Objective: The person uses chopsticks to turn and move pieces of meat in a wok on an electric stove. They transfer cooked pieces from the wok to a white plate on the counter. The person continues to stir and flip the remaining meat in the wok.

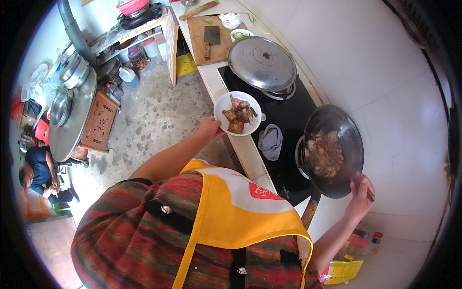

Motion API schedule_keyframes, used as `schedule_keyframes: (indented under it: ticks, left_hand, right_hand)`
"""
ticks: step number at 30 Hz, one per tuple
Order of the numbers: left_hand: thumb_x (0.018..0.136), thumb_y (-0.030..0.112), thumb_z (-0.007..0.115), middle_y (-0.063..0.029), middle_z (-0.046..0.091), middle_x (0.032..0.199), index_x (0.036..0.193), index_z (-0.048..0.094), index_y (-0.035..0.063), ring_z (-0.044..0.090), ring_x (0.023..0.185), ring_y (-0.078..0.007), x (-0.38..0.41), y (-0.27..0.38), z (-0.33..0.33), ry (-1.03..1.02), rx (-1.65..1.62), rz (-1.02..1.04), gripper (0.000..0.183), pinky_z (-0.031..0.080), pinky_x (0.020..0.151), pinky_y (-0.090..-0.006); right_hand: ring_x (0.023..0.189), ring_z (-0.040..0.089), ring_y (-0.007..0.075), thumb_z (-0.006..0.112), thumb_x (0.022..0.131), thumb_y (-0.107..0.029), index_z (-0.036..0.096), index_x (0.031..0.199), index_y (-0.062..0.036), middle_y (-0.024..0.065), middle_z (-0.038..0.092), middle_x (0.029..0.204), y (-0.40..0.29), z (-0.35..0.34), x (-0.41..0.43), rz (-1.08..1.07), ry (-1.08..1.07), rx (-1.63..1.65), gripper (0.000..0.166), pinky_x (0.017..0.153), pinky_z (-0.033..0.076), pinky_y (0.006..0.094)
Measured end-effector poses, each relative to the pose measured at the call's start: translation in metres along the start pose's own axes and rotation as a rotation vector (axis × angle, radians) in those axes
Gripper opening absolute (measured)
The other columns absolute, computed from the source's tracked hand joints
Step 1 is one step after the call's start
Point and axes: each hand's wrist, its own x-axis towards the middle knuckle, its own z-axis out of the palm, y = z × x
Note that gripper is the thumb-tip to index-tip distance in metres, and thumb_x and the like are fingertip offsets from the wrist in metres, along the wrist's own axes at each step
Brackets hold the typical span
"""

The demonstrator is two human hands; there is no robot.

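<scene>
My left hand [211, 129] grips the rim of a white bowl [219, 121] holding browned, cooked pieces of food [238, 116], above the counter's front edge. My right hand [362, 193] is closed around wooden chopsticks [346, 169], whose tips reach into a dark wok [352, 132]. Pieces of food [325, 155] lie in the wok, which sits tilted over the right burner; its wooden handle [311, 209] points towards me. A folded grey cloth [270, 142] rests on the black glass hob [285, 178] between bowl and wok. A large metal lid [261, 63] covers a pan on the other burner.
Beyond the lid, a cleaver [212, 35] lies on a wooden cutting board [196, 47], near small white bowls [241, 34]. The tiled wall [389, 90] borders the counter. A seasoning bag [343, 271] is at lower right. A person [41, 169] sits by the round table [81, 104] at left.
</scene>
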Motion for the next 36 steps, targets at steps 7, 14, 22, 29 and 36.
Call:
schedule_keyframes:
  ticks: [7, 14, 22, 29, 36]
  left_hand:
    - [0.084, 0.008, 0.048, -0.0076, 0.063, 0.089, 0.105, 0.056, 0.0034, 0.063, 0.075, -0.0170, -0.053, 0.020, 0.020, -0.133, 0.061, -0.035, 0.022, 0.054, 0.067, -0.0288]
    - [0.085, 0.011, 0.049, -0.0076, 0.063, 0.093, 0.107, 0.056, 0.0027, 0.063, 0.081, -0.0179, -0.091, 0.043, 0.055, -0.297, 0.151, -0.034, 0.024, 0.053, 0.073, -0.0307]
    - [0.084, 0.008, 0.048, -0.0098, 0.062, 0.090, 0.104, 0.055, -0.0004, 0.063, 0.079, -0.0177, -0.117, 0.056, 0.072, -0.378, 0.082, -0.054, 0.023, 0.053, 0.074, -0.0312]
    - [0.084, 0.009, 0.049, -0.0088, 0.062, 0.091, 0.104, 0.056, 0.0019, 0.062, 0.077, -0.0170, -0.115, 0.050, 0.065, -0.337, 0.032, -0.048, 0.023, 0.052, 0.072, -0.0284]
    - [0.084, 0.009, 0.049, -0.0100, 0.062, 0.091, 0.104, 0.055, 0.0006, 0.062, 0.077, -0.0185, -0.096, 0.050, 0.034, -0.247, 0.050, -0.036, 0.023, 0.053, 0.067, -0.0284]
  right_hand:
    - [0.084, 0.062, 0.0215, 0.056, 0.088, -0.018, 0.059, 0.100, 0.0047, 0.0179, 0.061, 0.098, -0.024, 0.018, 0.000, -0.081, -0.079, 0.121, 0.026, 0.070, 0.053, 0.0270]
    - [0.084, 0.063, 0.0231, 0.059, 0.084, -0.008, 0.065, 0.094, 0.0000, 0.0171, 0.064, 0.094, -0.033, 0.052, -0.037, -0.306, -0.267, 0.114, 0.014, 0.068, 0.055, 0.0299]
    - [0.086, 0.063, 0.0229, 0.064, 0.075, 0.002, 0.065, 0.089, 0.0033, 0.0174, 0.064, 0.095, -0.029, 0.070, -0.061, -0.643, -0.719, -0.234, 0.015, 0.076, 0.049, 0.0295]
    - [0.082, 0.062, 0.0235, 0.058, 0.082, -0.001, 0.063, 0.092, 0.0056, 0.0209, 0.061, 0.095, -0.023, 0.037, -0.056, -0.395, -0.566, 0.102, 0.013, 0.066, 0.056, 0.0297]
    - [0.079, 0.063, 0.0225, 0.055, 0.088, -0.013, 0.062, 0.092, 0.0041, 0.0197, 0.063, 0.093, -0.012, -0.027, -0.037, -0.288, -0.047, 0.116, 0.019, 0.063, 0.055, 0.0303]
